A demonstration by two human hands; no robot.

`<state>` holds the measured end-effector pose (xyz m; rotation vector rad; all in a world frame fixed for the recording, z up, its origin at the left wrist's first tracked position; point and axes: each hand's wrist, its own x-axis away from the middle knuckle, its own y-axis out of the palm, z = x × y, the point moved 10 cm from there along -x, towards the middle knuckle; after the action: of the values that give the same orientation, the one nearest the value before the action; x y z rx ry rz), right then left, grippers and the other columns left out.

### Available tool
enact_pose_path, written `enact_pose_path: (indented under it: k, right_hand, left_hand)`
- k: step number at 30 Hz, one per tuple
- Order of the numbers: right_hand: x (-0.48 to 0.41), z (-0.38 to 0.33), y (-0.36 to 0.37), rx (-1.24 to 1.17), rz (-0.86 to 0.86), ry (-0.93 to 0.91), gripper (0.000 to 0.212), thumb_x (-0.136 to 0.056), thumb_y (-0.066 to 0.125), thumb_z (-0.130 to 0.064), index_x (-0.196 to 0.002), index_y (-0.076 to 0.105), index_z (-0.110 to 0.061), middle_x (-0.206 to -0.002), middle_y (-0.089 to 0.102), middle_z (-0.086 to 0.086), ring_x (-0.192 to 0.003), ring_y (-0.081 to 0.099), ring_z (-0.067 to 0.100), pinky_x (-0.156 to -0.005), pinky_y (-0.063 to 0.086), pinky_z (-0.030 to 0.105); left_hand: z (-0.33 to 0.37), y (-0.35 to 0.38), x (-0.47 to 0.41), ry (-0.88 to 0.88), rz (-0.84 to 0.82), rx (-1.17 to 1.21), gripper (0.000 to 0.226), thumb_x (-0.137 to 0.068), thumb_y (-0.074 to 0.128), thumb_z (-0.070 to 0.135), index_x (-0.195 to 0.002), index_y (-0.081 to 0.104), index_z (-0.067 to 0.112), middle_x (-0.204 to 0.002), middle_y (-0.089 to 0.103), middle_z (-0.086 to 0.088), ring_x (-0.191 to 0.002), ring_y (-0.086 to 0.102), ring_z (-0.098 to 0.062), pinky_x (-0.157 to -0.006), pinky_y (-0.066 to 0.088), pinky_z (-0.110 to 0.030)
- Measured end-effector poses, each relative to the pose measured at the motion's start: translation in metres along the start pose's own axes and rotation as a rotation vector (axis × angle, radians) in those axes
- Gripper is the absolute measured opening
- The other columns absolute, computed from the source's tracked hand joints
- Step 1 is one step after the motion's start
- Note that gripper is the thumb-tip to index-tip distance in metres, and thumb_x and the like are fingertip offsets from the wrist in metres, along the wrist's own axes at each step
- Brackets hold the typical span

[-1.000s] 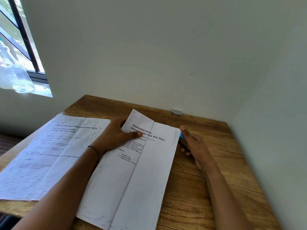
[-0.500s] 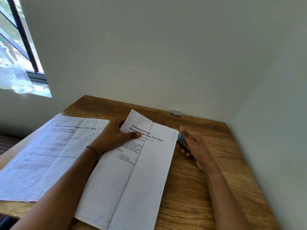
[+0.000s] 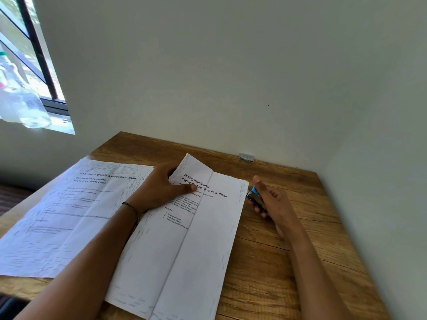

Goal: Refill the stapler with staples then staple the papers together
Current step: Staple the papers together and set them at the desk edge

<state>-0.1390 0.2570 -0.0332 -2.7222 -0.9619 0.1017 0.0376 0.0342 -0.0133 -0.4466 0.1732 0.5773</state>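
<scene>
Blue stapler (image 3: 256, 197): clasped in the right hand (image 3: 275, 200), mouth at the papers' far right corner.
Papers (image 3: 196, 227): folded stack on the wooden table (image 3: 288, 262), long axis running toward the person.
Left hand (image 3: 159, 188): pinching the top fold, thumb pressing print.
Key relation: paper corner lies just left of the stapler; whether it is inside the mouth cannot be told.

left hand (image 3: 159, 188) pinning papers (image 3: 184, 239), right hand (image 3: 271, 199) gripping stapler (image 3: 255, 197)
</scene>
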Motion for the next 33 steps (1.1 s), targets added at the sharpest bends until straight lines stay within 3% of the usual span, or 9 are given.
enact_pose_path:
  k: [7,14,21,27,33]
  right_hand:
    - [-0.002,0.001,-0.001,0.058,0.022,-0.001,0.059,-0.073,0.052,-0.080,-0.083,0.080,-0.028,-0.066,0.075,-0.001,-0.049,0.058,0.004,-0.046,0.044,0.015]
    - [0.000,-0.001,0.001,0.107,0.021,-0.015,0.051,-0.076,0.052,-0.076,-0.088,0.077,-0.033,-0.060,0.072,-0.009,-0.045,0.057,0.001,-0.044,0.042,0.012]
    - [-0.003,0.000,0.000,0.128,0.029,-0.011,0.054,-0.076,0.052,-0.076,-0.083,0.077,-0.029,-0.058,0.071,-0.011,-0.041,0.055,-0.001,-0.042,0.040,0.008]
    - [-0.005,0.003,0.000,0.145,0.027,-0.029,0.054,-0.076,0.053,-0.079,-0.080,0.077,-0.031,-0.056,0.070,-0.004,-0.042,0.053,0.001,-0.042,0.041,0.014]
    - [-0.007,0.006,0.003,0.093,0.000,-0.010,0.052,-0.076,0.057,-0.074,-0.095,0.078,-0.030,-0.054,0.068,-0.010,-0.045,0.054,-0.001,-0.043,0.043,0.014]
  left_hand:
    - [0.003,0.001,-0.001,0.023,-0.010,-0.033,0.031,-0.078,0.087,0.028,-0.103,0.069,0.035,-0.096,0.075,0.025,-0.085,0.074,0.001,-0.064,0.054,-0.008]
    - [0.007,0.002,0.000,0.043,-0.009,-0.031,0.030,-0.078,0.087,0.031,-0.098,0.068,0.041,-0.095,0.075,0.027,-0.084,0.074,0.002,-0.063,0.053,-0.007]
    - [0.012,0.004,0.001,0.061,-0.016,-0.026,0.032,-0.076,0.089,0.030,-0.099,0.068,0.040,-0.095,0.075,0.024,-0.082,0.074,0.001,-0.062,0.053,-0.008]
    - [0.012,0.008,0.001,0.055,-0.038,-0.030,0.034,-0.077,0.089,0.029,-0.103,0.068,0.035,-0.098,0.076,0.020,-0.083,0.075,-0.002,-0.063,0.056,-0.011]
    - [0.013,0.007,0.001,0.051,-0.030,-0.037,0.033,-0.076,0.089,0.026,-0.102,0.070,0.030,-0.096,0.077,0.018,-0.082,0.075,-0.003,-0.063,0.056,-0.013]
